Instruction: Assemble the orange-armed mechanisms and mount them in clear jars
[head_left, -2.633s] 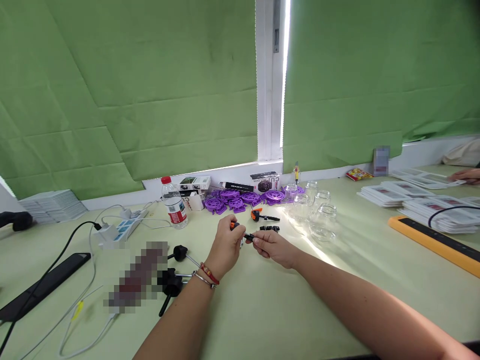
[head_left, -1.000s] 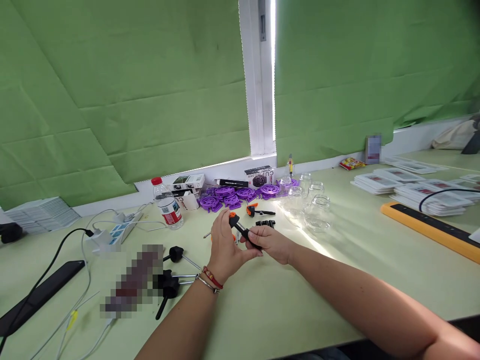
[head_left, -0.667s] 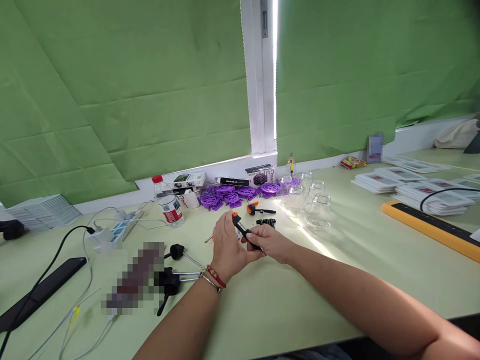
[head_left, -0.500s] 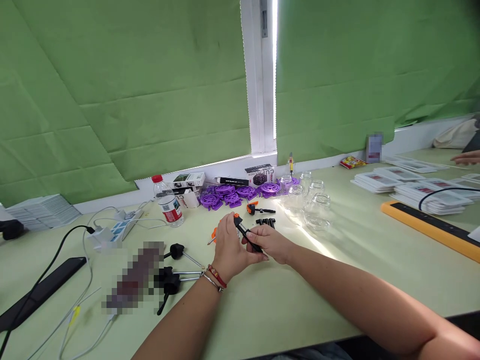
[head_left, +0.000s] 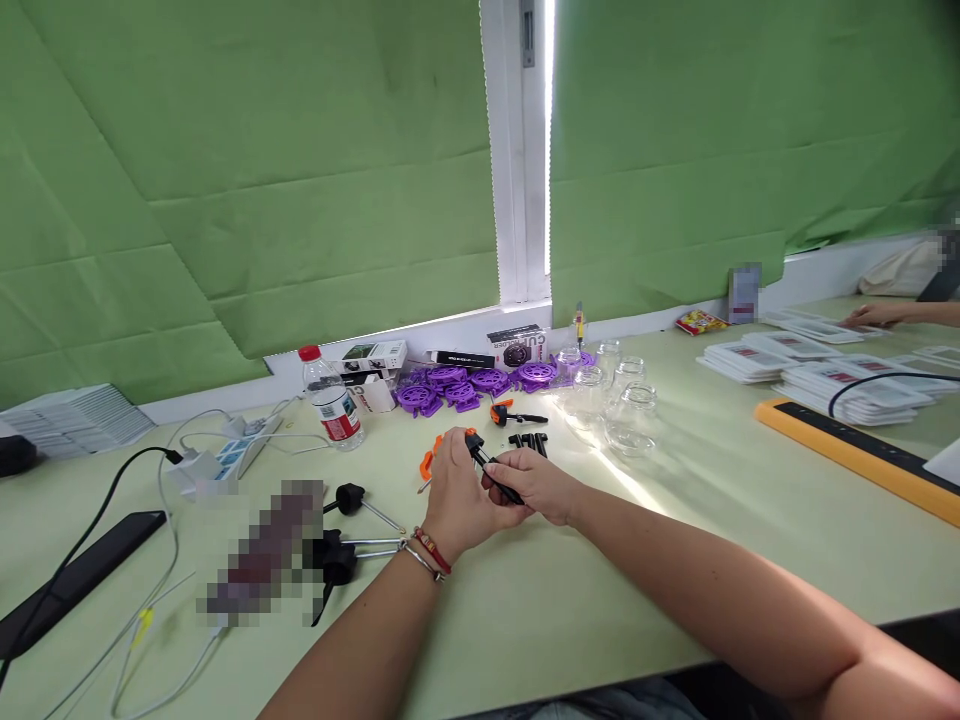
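Observation:
My left hand [head_left: 459, 500], with a red bracelet at its wrist, is closed round the far side of a slim black part [head_left: 504, 488]. The fingers of my right hand [head_left: 534, 482] pinch the same part from the right. Its upper end tilts up and to the left between my hands. Orange pieces [head_left: 427, 464] lie just behind my left hand, partly hidden by it. Beyond my hands are small black pieces [head_left: 529, 441] and an orange and black part [head_left: 501, 413] with a dark handle.
Purple parts [head_left: 490, 381] lie near the wall, glass jars [head_left: 631, 418] to the right, a bottle [head_left: 334, 405] to the left. Black parts with metal rods [head_left: 339, 562] and cables are at left. An orange-edged bar [head_left: 862, 455] and another person's hand [head_left: 877, 314] are at right.
The black part has turned slightly between my hands, and its orange tip no longer shows clearly. At the far right, the other person's hand has moved left over the white stacks.

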